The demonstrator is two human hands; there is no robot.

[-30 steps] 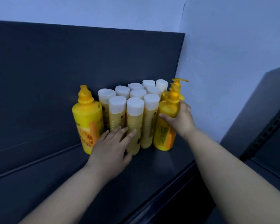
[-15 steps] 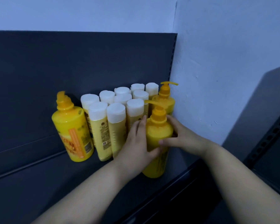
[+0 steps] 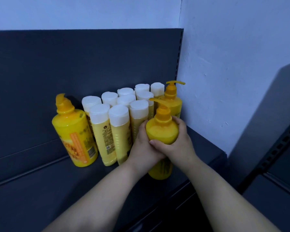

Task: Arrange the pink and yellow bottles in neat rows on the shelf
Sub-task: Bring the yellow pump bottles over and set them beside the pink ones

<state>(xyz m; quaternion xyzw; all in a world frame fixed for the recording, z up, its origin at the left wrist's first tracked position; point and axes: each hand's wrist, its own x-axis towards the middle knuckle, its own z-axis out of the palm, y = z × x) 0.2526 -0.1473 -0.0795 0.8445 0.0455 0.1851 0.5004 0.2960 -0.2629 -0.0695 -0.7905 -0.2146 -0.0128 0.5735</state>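
Note:
A yellow pump bottle (image 3: 161,131) stands at the front right of the dark shelf (image 3: 40,190). My left hand (image 3: 142,148) and my right hand (image 3: 176,143) both wrap around its body. Behind it a second yellow pump bottle (image 3: 172,101) stands in the back corner. Several pale yellow bottles with white caps (image 3: 119,118) stand in tight rows to the left. A third yellow pump bottle (image 3: 74,133) stands at the left end of the group. No pink bottle is in view.
The shelf's dark back panel (image 3: 90,64) rises behind the bottles, and a white wall (image 3: 224,64) closes the right side. A neighbouring dark shelf unit (image 3: 274,156) stands at the right. The shelf's front edge (image 3: 157,211) runs below my forearms.
My left hand left the white-capped bottles and joined my right hand on the front pump bottle. That bottle came forward and right, away from the rows, and its pump head now points left.

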